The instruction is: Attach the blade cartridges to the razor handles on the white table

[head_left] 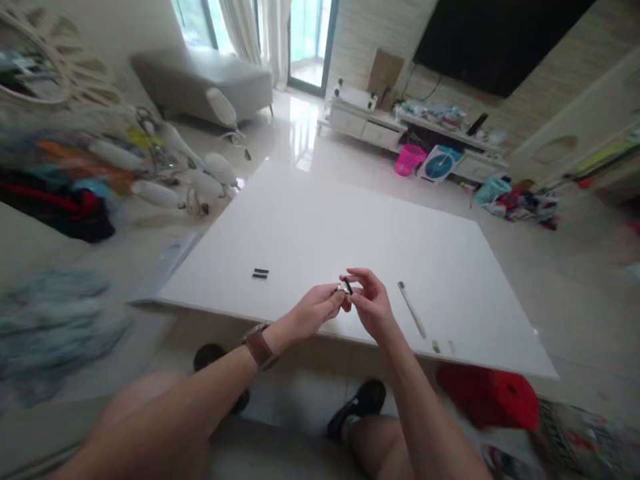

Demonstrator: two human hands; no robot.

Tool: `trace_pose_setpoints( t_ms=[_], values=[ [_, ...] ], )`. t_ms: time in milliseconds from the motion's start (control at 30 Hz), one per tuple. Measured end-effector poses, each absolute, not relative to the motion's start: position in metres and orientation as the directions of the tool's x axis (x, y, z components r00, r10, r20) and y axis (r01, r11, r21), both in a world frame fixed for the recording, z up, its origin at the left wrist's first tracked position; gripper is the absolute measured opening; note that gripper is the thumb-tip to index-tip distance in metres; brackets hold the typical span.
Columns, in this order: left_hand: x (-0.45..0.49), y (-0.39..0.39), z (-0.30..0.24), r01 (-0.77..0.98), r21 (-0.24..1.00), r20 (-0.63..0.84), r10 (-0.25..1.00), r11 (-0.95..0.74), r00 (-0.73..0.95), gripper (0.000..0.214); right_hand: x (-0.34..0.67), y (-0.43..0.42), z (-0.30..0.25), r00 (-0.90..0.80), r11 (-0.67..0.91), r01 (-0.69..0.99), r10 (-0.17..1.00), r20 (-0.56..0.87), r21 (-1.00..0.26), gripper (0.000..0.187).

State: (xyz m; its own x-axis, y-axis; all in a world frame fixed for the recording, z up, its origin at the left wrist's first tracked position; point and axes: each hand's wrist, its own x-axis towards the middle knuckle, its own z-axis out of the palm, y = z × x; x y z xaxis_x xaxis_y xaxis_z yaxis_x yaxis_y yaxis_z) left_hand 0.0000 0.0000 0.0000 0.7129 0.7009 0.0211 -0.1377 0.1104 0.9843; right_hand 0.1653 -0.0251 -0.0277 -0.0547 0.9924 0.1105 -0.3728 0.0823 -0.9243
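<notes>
— Since both hands crowd one tiny spot, what's each got?
— Left hand [323, 303]: nearly closed, pinching a small shiny piece [341, 289]. Right hand [373, 301]: half curled, thumb and fingertip on a short black strip [349, 286].
— Where?
— Over the white table [345, 227], by its near edge, strip right up against shiny piece. Blurry there; can't tell if they're joined or just touching.
— Doing it well?
— I'd make the left pinch the anchor and let the right do the fine adjusting. Light pressure on the strip; it looks thin, might bend. Better to work low and inside the edge, so a slip lands on the table, not the floor.
— Watch for anything?
— Two black strips [261, 274] side by side, left; a slim pale stick [413, 311], right. Wouldn't let a forearm sweep either.
</notes>
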Motion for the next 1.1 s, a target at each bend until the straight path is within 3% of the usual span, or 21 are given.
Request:
trace_pose_setpoints(
  t_ms=[267, 567, 867, 1100],
  values=[
    [-0.005, 0.003, -0.008, -0.026, 0.999, -0.009, 0.648, 0.045, 0.762, 0.038, 0.183, -0.028, -0.025, -0.095, 0.007, -0.179, 0.995, 0.024, -0.984, 0.035],
    [-0.008, 0.001, -0.005, 0.008, 0.998, 0.033, 0.656, -0.060, 0.754, 0.043, 0.177, -0.030, -0.028, -0.132, -0.028, -0.283, 0.991, 0.010, -0.959, 0.033],
    [-0.009, 0.010, -0.007, 0.152, 0.963, 0.033, 0.660, -0.221, 0.750, 0.041, 0.187, -0.030, -0.015, -0.099, -0.047, -0.052, 0.994, -0.042, -0.998, 0.036],
    [-0.005, 0.004, -0.009, -0.003, 0.998, 0.049, 0.663, -0.070, 0.747, 0.044, 0.177, -0.030, -0.024, -0.092, -0.019, -0.245, 0.996, 0.003, -0.969, 0.035]
  ],
)
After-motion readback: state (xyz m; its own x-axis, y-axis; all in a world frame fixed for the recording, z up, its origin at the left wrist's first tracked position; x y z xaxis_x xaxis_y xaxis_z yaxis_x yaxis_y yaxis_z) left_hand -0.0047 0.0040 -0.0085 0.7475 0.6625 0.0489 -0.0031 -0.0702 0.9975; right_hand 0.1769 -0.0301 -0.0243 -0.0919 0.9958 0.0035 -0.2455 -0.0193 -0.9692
